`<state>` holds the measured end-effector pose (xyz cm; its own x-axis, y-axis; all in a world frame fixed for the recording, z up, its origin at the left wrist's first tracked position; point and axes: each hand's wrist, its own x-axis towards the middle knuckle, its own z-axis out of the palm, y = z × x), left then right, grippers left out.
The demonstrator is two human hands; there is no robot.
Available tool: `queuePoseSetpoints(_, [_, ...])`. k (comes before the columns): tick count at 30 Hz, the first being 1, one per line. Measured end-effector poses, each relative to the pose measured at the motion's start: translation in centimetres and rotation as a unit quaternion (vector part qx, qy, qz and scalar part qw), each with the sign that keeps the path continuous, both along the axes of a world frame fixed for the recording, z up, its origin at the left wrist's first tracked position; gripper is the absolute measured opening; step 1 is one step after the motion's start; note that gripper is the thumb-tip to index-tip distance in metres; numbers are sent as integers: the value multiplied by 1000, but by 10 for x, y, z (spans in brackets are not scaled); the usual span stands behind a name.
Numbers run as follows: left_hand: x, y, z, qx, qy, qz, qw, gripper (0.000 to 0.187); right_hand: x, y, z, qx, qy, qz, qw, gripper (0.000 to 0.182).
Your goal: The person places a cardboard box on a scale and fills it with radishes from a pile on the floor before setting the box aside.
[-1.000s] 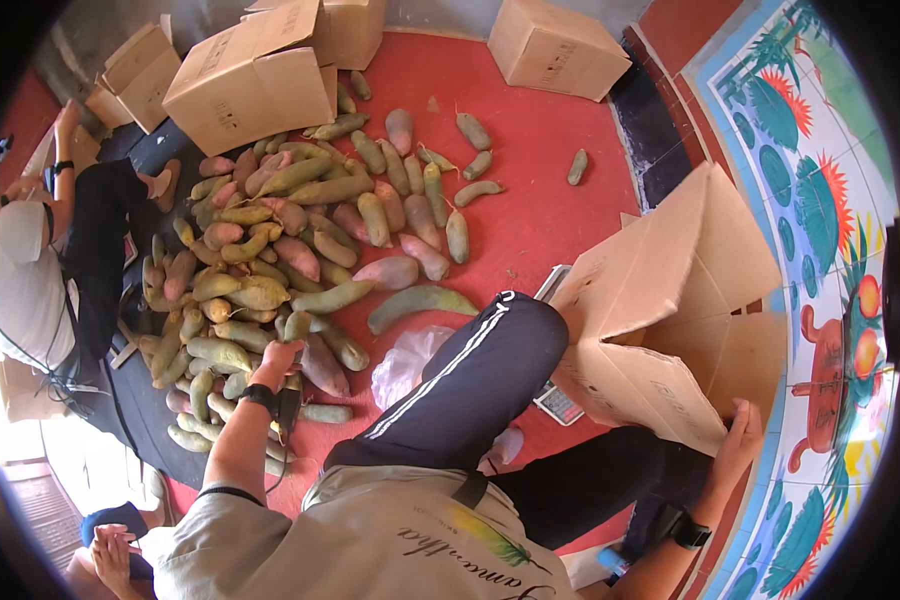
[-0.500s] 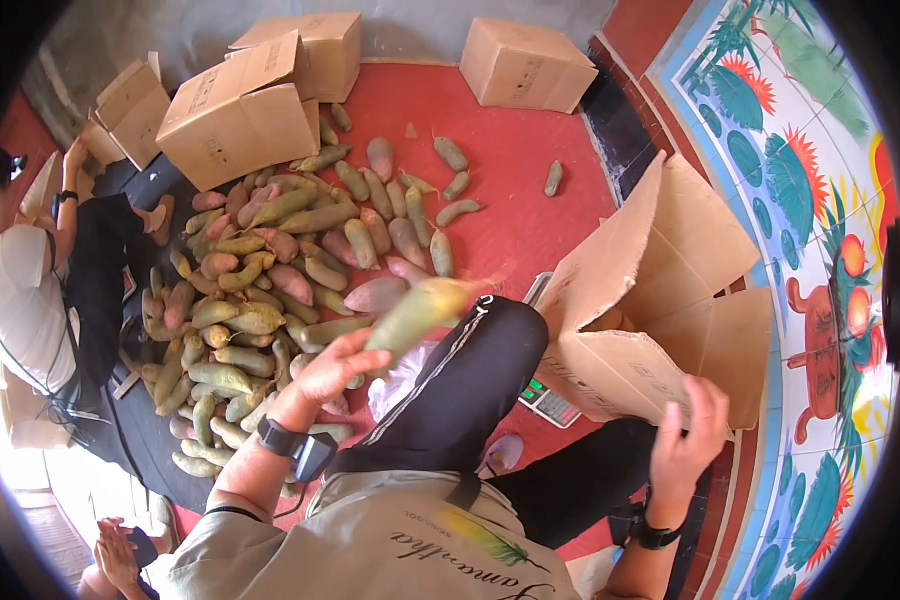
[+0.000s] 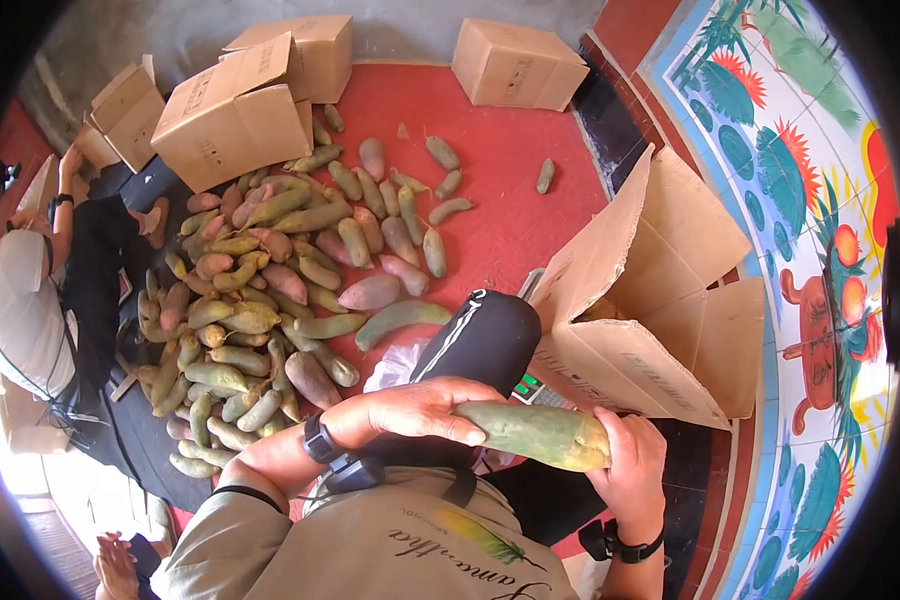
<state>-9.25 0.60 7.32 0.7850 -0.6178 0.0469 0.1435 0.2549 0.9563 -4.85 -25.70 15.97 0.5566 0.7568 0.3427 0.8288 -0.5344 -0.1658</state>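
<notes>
Red floor [image 3: 515, 220] spreads under me, with painted tiles [image 3: 810, 330] along the right. My left hand [image 3: 432, 408] is partly curled on one end of a long green vegetable [image 3: 535, 434], thumb laid over its skin; my right hand [image 3: 628, 462], also part-closed, grips its yellowish end. It lies across both hands, above my lap. Just beyond stands an open cardboard box [image 3: 635, 368], flaps up, beside a scale [image 3: 532, 387]. Past my knee are a plastic bag [image 3: 394, 367] and a heap of green and pinkish vegetables [image 3: 260, 310]; a person [image 3: 22, 290] sits at its far left.
</notes>
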Motion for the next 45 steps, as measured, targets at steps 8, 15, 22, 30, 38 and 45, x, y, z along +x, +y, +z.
queuePoseSetpoints(8, [8,4,-3,-57,36,-5,998,54,-1,-18,11,74,139,-13,987,24])
queuePoseSetpoints(15, [14,8,-16,-62,14,7,998,48,11,-24,25,191,79,-174,963,26])
queuePoseSetpoints(22, [-4,67,-86,133,171,356,909,26,42,-82,62,341,-105,-409,840,37])
queuePoseSetpoints(30, [-60,155,-233,548,214,448,673,36,79,-122,15,222,-50,-415,881,27])
queuePoseSetpoints(38, [-100,165,-272,619,324,412,585,57,94,-125,-9,132,112,-385,907,22])
queuePoseSetpoints(45, [-88,164,-289,690,288,391,538,66,96,-120,-10,191,166,-409,877,22])
